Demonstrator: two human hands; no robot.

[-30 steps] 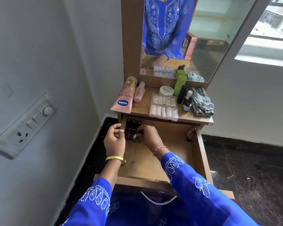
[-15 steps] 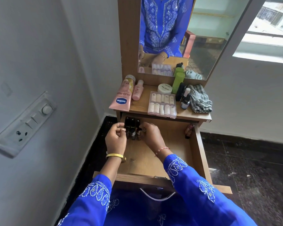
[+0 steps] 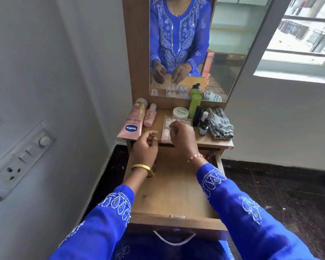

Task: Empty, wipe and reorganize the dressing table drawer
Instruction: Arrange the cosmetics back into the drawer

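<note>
The wooden drawer (image 3: 173,186) stands pulled out, its floor mostly bare. Small reddish bottles (image 3: 210,155) sit in its back right corner; the dark bottles at the back left are hidden behind my left wrist. My left hand (image 3: 145,147) hovers at the tabletop's front edge, fingers loosely curled, nothing seen in it. My right hand (image 3: 182,136) is over the clear box of press-on nails (image 3: 166,132) on the tabletop, fingers curled; a grip cannot be made out.
On the tabletop lie a pink Vaseline tube (image 3: 131,125), a small pink bottle (image 3: 150,117), a white jar (image 3: 180,112), a green bottle (image 3: 195,106), a dropper bottle (image 3: 204,126) and a striped cloth (image 3: 221,123). A mirror (image 3: 225,44) rises behind. Wall left, dark floor right.
Both hands have lifted out of the drawer's back left corner, away from the small bottles, up to the tabletop edge. The view has tilted upward.
</note>
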